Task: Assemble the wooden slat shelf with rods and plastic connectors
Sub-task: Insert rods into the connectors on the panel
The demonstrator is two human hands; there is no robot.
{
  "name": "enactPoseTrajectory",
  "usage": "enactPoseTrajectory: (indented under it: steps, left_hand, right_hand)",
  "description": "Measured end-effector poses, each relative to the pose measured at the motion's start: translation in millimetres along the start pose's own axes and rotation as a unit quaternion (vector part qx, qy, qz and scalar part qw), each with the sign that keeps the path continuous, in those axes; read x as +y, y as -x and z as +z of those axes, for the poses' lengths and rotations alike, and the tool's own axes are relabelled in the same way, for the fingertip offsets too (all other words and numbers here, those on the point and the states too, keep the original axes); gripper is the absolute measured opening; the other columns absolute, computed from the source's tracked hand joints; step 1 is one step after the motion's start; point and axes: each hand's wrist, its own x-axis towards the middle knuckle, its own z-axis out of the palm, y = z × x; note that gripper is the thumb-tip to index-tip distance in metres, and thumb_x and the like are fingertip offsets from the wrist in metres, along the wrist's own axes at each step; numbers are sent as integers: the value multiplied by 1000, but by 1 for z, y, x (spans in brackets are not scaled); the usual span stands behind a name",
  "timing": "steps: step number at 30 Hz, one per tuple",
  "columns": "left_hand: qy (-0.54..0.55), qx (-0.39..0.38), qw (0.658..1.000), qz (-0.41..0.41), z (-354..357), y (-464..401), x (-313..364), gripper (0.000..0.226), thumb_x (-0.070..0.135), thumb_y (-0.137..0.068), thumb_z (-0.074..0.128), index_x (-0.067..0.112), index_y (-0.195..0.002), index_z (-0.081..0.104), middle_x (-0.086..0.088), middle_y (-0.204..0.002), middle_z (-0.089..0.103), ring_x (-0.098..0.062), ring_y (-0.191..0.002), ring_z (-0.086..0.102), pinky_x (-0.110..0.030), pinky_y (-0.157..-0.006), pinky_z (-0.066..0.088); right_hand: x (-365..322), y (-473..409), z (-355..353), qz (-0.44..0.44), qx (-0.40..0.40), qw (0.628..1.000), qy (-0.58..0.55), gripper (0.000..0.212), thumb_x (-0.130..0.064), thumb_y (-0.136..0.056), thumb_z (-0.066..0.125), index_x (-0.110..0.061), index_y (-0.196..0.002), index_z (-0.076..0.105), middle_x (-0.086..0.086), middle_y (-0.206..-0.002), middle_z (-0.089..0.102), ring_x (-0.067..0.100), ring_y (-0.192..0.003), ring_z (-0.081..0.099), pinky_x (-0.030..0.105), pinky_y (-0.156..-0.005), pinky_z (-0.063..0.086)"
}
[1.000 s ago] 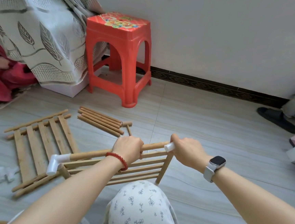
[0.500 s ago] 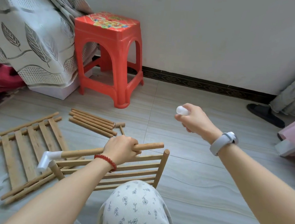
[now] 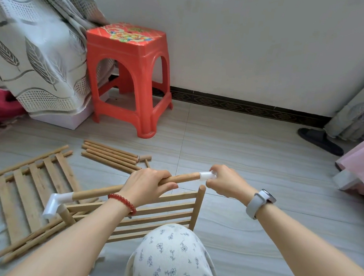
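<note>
Nearest, at six o'clock, the slat panel leans against a knee while the left hand clenches the rod, its far end in a corner connector at eight o'clock. The right hand, lifted away half a second ago, now pinches a white connector onto the rod's free end, so this joint looks nearly seated. Beyond, spare rods lie on the tiled floor at eleven o'clock, before a red stool by the wall.

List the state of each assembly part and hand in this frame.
Held rod: gripped mid-length by left hand.
End connector: on rod tip, pinched by right hand.
Corner connector: fitted on rod's other end.
Slat panel: tilted against knee.
Loose rods: lying on floor.
</note>
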Motion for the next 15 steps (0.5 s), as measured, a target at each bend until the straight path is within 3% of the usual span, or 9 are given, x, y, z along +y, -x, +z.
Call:
enactPoseTrajectory:
  steps: [5,9,15]
  left_hand:
    - [9,-2,1000,3,0,1,-1,33,56,-90,45,28,-99,61,14,-63,47,-9,-63,48,-26,-62,42]
    - [10,5,1000,1,1,2,2,32,55,-91,46,28,-99,60,12,-64,47,-11,-66,48,-27,-63,39]
    - [19,39,999,-26,-5,4,1,30,55,-91,45,29,-93,59,9,-68,56,-14,-66,56,-29,-63,47]
  right_hand:
    - [-7,1,2,3,19,998,56,25,-20,-82,51,-17,-107,55,-2,-77,51,21,-74,50,28,-59,35]
    - [-15,3,5,-32,21,993,111,24,-18,-84,48,-14,-107,53,-4,-72,46,20,-70,45,27,-52,30]
    - [-18,7,-8,-92,-34,992,-77,14,-20,-87,52,-12,-98,53,-1,-66,50,13,-57,45,25,-50,32]
